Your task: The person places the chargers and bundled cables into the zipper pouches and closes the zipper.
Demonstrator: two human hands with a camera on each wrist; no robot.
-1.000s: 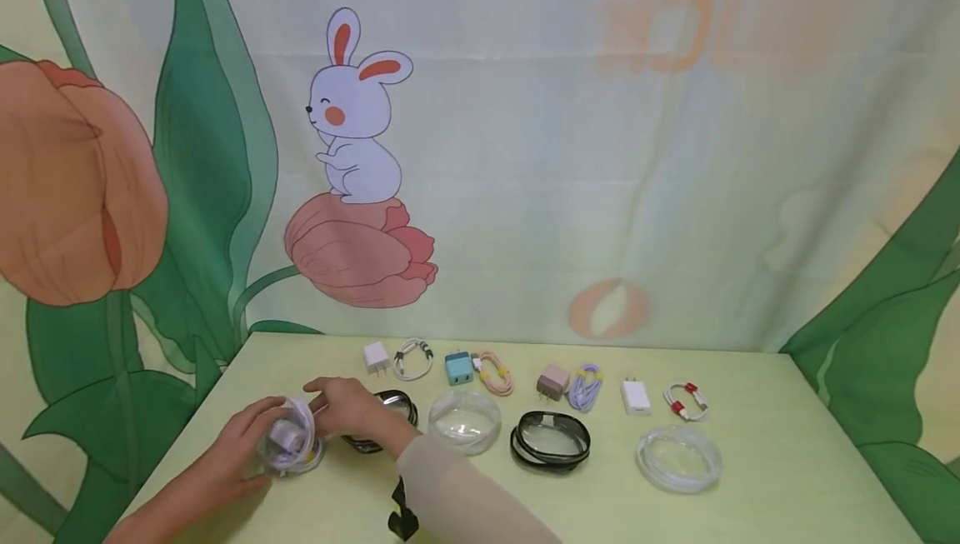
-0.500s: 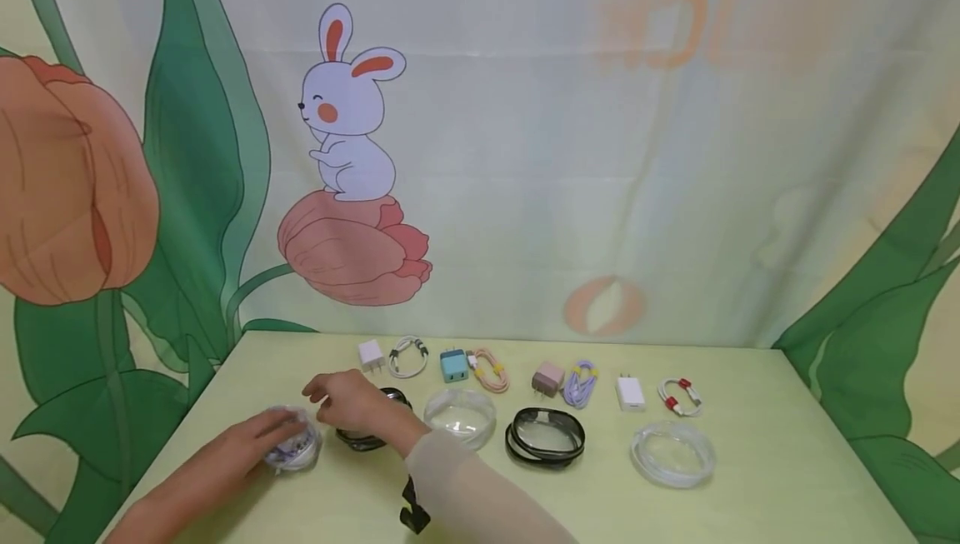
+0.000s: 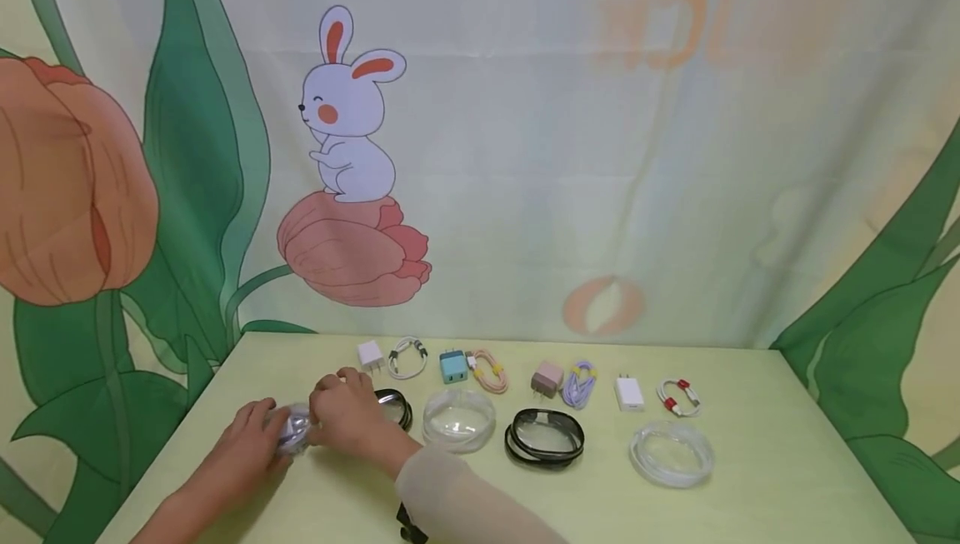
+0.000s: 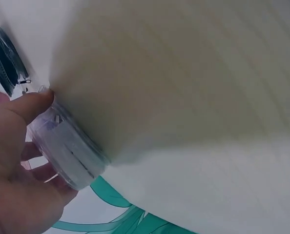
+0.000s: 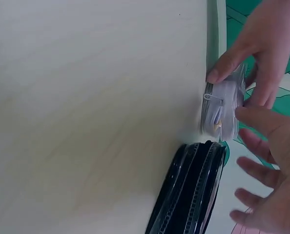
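Gripping the clear pouch [image 3: 295, 427] at the worktop's [image 3: 600, 502] left: left hand [image 3: 243, 448], no longer lying flat over it. Right hand [image 5: 277, 151], fingers spread, has brought its thumb to the pouch's edge; reads as 2-handed work now. Beyond: 4 more pouches [image 3: 545, 437], 4 chargers [image 3: 453, 366], 4 cables [image 3: 579, 386]. Rabbit-print curtain [image 3: 487, 152] behind.

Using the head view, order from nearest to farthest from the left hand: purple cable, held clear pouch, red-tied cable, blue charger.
1. Held clear pouch: in the left hand.
2. Blue charger: back row, left of middle.
3. Purple cable: back row, right of middle.
4. Red-tied cable: back row, right end.
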